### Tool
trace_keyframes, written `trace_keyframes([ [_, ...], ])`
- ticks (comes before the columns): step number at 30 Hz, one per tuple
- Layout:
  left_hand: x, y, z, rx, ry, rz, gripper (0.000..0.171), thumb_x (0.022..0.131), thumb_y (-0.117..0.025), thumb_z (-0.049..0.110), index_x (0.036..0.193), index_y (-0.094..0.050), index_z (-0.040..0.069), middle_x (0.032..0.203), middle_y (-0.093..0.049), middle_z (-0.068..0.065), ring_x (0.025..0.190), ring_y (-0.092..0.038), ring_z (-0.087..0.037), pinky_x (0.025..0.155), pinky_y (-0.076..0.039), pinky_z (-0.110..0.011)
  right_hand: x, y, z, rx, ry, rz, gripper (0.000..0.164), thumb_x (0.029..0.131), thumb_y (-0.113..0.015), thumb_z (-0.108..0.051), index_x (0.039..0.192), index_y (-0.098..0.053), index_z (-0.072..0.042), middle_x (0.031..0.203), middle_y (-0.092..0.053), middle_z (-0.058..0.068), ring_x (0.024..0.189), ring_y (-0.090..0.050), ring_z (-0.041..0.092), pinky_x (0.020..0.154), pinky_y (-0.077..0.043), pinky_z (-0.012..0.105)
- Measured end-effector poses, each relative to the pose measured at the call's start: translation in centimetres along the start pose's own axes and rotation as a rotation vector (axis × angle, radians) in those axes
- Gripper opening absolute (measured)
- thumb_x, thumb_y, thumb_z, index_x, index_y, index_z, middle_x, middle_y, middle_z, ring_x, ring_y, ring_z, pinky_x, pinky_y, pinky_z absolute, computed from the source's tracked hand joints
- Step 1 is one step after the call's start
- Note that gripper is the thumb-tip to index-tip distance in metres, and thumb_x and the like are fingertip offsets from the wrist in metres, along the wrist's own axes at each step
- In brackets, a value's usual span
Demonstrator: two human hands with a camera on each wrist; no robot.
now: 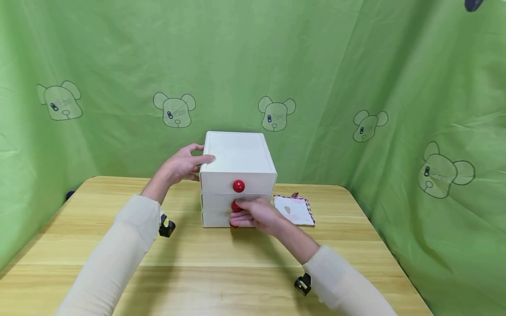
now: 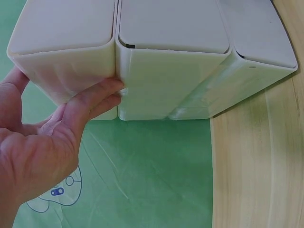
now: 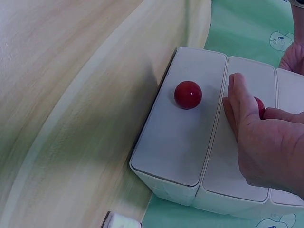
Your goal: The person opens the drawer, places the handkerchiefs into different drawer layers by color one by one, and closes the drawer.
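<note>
A white three-drawer cabinet (image 1: 237, 151) stands on the wooden table, its drawer fronts flush. My left hand (image 1: 183, 162) rests on its upper left edge, thumb on top and fingers against the side wall. In the left wrist view those fingers (image 2: 95, 97) lie along the top drawer's side. My right hand (image 1: 261, 214) pinches the middle drawer's red knob (image 3: 260, 108), thumb on one side and fingers on the other. The top red knob (image 1: 238, 186) is untouched. The bottom red knob (image 3: 188, 94) shows fully in the right wrist view; fingers partly cover it in the head view.
A white cloth pad (image 1: 294, 211) with a checkered border lies right of the cabinet. The wooden table (image 1: 189, 281) stretches in front. A green curtain (image 1: 237, 52) with bear-head prints hangs behind and along both sides.
</note>
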State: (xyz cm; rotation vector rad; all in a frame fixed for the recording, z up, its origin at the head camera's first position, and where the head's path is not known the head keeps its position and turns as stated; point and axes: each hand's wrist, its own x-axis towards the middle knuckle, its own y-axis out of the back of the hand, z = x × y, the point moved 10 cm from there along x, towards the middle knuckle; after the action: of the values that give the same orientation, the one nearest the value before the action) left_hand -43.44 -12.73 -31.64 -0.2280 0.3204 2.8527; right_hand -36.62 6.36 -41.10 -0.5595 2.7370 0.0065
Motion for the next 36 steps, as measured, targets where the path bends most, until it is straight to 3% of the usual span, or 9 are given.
trace_keyframes([
  [7, 0.1, 0.1, -0.1, 0.002, 0.002, 0.001, 0.085, 0.098, -0.068, 0.029, 0.162, -0.015, 0.013, 0.140, -0.054, -0.025, 0.122, -0.060, -0.040, 0.097, -0.059, -0.046, -0.2, -0.3, -0.1, -0.016, -0.003, -0.034, 0.042, 0.106, -0.052, -0.018, 0.131, -0.054, 0.015, 0.120, -0.066, 0.035, 0.091, -0.076, 0.026, 0.093, -0.061, 0.039],
  [16, 0.0, 0.2, 0.1, 0.015, 0.002, 0.006, 0.087, 0.097, -0.069, 0.031, 0.162, -0.014, 0.014, 0.139, -0.054, -0.024, 0.119, -0.061, -0.037, 0.097, -0.059, -0.045, -1.1, 0.5, 0.4, -0.129, -0.021, -0.152, 0.041, 0.103, -0.055, -0.011, 0.127, -0.054, 0.022, 0.110, -0.069, 0.028, 0.091, -0.073, 0.025, 0.098, -0.059, 0.044],
  [25, 0.1, 0.2, 0.1, 0.009, 0.005, 0.002, 0.087, 0.097, -0.069, 0.030, 0.162, -0.014, 0.014, 0.141, -0.053, -0.024, 0.122, -0.060, -0.039, 0.097, -0.059, -0.045, -0.2, 1.8, 3.4, -0.168, -0.070, -0.110, 0.040, 0.103, -0.051, -0.013, 0.124, -0.054, 0.021, 0.109, -0.068, 0.030, 0.087, -0.074, 0.026, 0.094, -0.061, 0.044],
  [36, 0.2, 0.1, -0.1, 0.004, 0.002, -0.004, 0.086, 0.097, -0.069, 0.030, 0.162, -0.015, 0.014, 0.140, -0.054, -0.024, 0.121, -0.061, -0.038, 0.098, -0.058, -0.046, 1.7, 1.1, 5.9, -0.009, -0.098, -0.018, 0.040, 0.104, -0.055, -0.019, 0.129, -0.053, 0.012, 0.115, -0.065, 0.037, 0.092, -0.075, 0.037, 0.091, -0.061, 0.048],
])
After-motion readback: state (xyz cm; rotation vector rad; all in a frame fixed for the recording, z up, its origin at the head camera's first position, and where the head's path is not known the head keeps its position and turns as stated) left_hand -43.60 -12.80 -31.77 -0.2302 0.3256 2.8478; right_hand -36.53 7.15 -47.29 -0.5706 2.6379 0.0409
